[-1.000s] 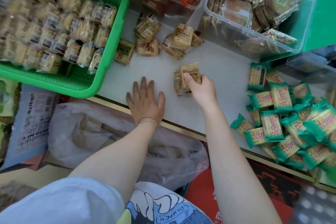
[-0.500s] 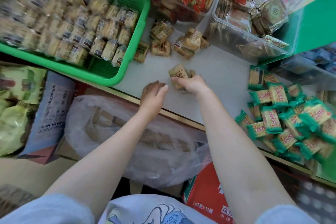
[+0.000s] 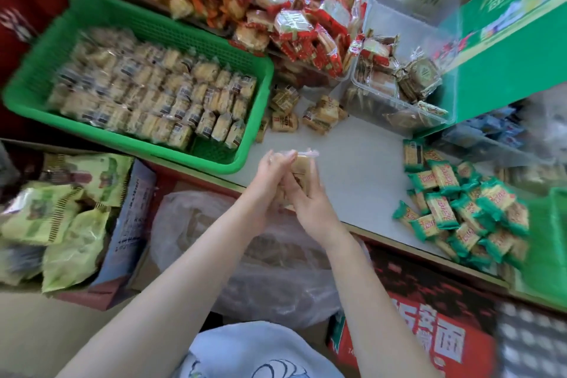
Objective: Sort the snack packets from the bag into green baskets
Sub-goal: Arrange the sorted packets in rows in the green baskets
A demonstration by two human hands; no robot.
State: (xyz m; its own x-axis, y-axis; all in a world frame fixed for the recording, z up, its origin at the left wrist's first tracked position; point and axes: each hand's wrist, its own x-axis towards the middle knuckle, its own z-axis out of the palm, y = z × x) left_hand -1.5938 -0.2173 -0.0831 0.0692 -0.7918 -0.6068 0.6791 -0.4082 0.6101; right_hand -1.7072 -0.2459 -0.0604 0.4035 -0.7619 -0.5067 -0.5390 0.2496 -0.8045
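- the left hand [image 3: 270, 175] and right hand [image 3: 310, 202] meet above the near edge of the white table [image 3: 362, 169], both curled round a small stack of tan snack packets [image 3: 302, 170] pressed between them (blurred, so the count is unclear).
- at 10 o'clock from the hands, the green basket [image 3: 254, 120] sits on the table, its floor packed with rows of the same tan packets.
- at 12 o'clock, a few loose tan packets [image 3: 319, 115] lie beside the basket's right wall.
- at 3 to 4 o'clock, a heap of green-wrapped packets [image 3: 454, 205] lies on the table.
- at 6 o'clock, under the forearms, the clear plastic bag [image 3: 196, 224] rests below the table edge.
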